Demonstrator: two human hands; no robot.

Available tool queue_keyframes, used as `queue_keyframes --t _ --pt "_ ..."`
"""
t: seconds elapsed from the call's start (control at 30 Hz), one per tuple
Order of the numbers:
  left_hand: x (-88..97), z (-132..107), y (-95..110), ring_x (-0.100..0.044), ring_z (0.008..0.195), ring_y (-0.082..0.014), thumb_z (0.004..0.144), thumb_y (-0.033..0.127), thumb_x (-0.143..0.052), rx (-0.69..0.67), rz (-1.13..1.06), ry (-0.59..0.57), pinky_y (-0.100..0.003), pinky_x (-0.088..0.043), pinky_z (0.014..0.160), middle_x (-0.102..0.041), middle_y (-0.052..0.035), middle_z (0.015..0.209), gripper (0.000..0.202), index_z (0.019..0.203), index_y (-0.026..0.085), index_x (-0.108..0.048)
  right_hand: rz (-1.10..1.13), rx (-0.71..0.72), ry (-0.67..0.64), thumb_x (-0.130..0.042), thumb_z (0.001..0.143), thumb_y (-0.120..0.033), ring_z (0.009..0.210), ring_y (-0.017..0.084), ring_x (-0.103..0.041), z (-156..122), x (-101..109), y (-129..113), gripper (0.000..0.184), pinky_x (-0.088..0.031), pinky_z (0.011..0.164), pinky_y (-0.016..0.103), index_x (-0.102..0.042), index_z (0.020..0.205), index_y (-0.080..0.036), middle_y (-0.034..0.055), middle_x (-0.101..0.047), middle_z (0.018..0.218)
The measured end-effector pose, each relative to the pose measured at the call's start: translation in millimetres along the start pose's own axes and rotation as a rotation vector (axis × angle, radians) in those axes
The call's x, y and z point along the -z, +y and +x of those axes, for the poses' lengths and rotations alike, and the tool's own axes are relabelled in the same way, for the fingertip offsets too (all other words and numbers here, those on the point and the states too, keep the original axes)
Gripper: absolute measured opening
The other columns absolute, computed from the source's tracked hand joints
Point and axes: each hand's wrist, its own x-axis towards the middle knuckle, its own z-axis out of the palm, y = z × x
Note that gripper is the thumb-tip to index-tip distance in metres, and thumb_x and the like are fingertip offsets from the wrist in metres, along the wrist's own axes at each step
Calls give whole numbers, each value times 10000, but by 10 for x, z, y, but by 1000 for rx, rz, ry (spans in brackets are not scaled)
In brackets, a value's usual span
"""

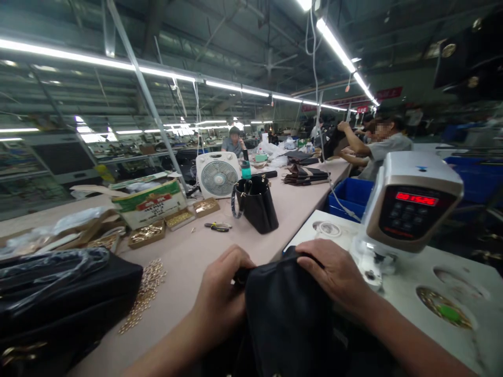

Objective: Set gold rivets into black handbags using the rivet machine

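A black leather bag (286, 319) sits low in the middle of the view, its top edge raised toward me. My left hand (222, 293) is curled round the bag's left top edge. On the right top edge, my right hand (336, 272) grips with fingers folded over the rim. Both hands are closed on the bag. It lies between the long pink worktable (188, 256) and a white machine table (412, 272).
A grey machine head with a red display (408, 204) stands just right of my hands. Gold metal fittings (143, 296) lie scattered at left beside bagged black bags (58, 303). Another black handbag (257, 204), pliers (218, 226), small boxes, a fan (218, 175) and a blue bin (349, 196) lie ahead. Other people work further back.
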Motion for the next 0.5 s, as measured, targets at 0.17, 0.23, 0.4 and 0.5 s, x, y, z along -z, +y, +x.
queue_keyframes --t 0.17,0.23,0.4,0.5 --pt "326 312 -400 -598 708 -164 779 267 -713 284 88 44 -273 -443 648 -672 10 780 140 901 211 -673 129 -367 99 -512 983 -650 1360 306 -565 -280 -296 109 543 -421 1179 547 -632 1351 -268 76 -640 1431" --pt "488 508 -718 -617 726 -181 783 323 -718 375 146 77 -292 -451 680 -691 2 786 160 898 212 -713 201 -464 44 -523 953 -679 1340 315 -587 -444 -484 48 563 -440 1179 555 -652 1330 -281 69 -652 1415" --pt "756 820 -1597 -645 746 -199 706 204 -726 741 269 138 -277 -459 667 -685 -3 726 114 819 190 -728 446 -569 -163 -556 941 -649 1373 282 -580 -849 -1001 -61 657 -488 1167 442 -543 1472 -262 85 -591 1502" --pt "789 813 -1960 -632 625 -191 709 187 -707 893 234 130 -266 -457 566 -663 -18 652 53 758 166 -705 541 -578 -276 -637 891 -596 1374 292 -584 -978 -1271 -6 844 -524 1127 418 -373 1586 -196 141 -482 1593"
